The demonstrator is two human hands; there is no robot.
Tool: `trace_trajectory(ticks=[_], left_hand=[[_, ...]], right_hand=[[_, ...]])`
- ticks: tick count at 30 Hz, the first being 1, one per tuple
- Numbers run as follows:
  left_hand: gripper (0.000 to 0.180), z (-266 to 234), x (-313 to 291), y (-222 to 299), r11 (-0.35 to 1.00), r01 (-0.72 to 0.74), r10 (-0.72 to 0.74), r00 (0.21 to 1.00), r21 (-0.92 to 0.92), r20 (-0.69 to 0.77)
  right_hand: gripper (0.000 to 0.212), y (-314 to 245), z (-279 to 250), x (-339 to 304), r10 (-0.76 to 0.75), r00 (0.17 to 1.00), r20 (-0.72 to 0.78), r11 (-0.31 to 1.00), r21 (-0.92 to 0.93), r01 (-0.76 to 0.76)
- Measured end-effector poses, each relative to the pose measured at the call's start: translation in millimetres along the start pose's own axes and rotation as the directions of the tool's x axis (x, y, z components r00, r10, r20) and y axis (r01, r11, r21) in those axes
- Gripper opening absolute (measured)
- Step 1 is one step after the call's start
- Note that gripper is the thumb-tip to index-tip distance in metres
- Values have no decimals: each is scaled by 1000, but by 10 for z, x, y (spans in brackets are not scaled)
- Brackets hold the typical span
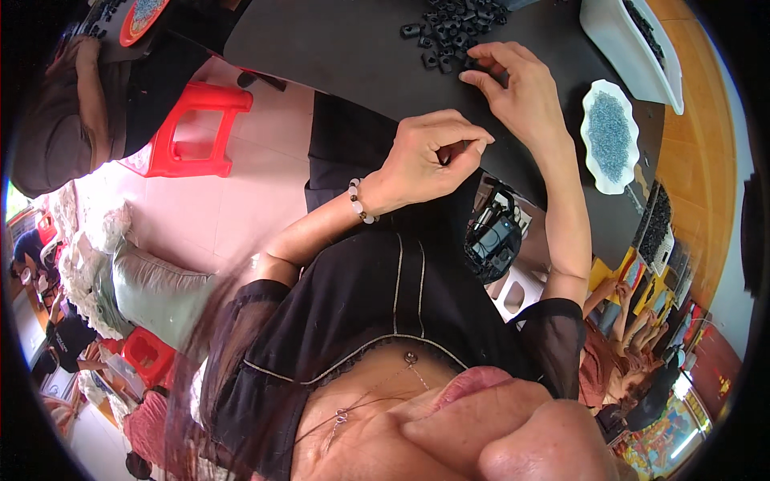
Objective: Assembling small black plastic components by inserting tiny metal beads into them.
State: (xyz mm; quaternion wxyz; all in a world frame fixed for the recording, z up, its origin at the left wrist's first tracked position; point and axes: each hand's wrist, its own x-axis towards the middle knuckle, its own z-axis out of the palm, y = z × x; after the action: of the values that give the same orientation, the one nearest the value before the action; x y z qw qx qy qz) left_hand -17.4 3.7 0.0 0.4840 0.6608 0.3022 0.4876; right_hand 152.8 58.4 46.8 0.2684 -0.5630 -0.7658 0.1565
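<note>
At the far edge of my view, a pile of small black plastic parts [459,30] lies on the dark tabletop [337,48]. My right hand [523,90] is at the near side of this pile. Its thumb and forefinger are apart, with black parts just beyond the fingertips; a firm grip on one does not show. Closer to my body, my left hand [433,156] is closed in a pinch over the table's near edge. Whatever its fingertips hold, if anything, is hidden or too small to name. A beaded bracelet [358,200] circles the left wrist.
Right of my right hand stands a scalloped white dish [589,152] of tiny blue-grey pieces. Beyond it is a white bin [597,32] with black parts. A red stool [184,128] stands at left, near another person's arm [92,104]. More people are at lower right and left.
</note>
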Motion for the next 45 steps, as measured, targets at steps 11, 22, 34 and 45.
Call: trace_trajectory(ticks=[11,22,34,45], left_hand=[[29,-24,115,-54,982,65,-95,981,-177,-168],[21,179,227,52,921,233,-237,971,-312,25],[21,220,215,26,932,216,-206,976,-292,66],[19,252,231,41,910,266,-248,964,-318,96]], right_hand=[[13,18,-190,-264,178,984,-2,934,315,-169],[14,-57,-389,-707,108,993,-51,924,373,-81],[16,766,-1217,-1096,392,890,-233,896,-122,-426],[17,687,-993,-1140,380,902,-203,904,-122,-409]])
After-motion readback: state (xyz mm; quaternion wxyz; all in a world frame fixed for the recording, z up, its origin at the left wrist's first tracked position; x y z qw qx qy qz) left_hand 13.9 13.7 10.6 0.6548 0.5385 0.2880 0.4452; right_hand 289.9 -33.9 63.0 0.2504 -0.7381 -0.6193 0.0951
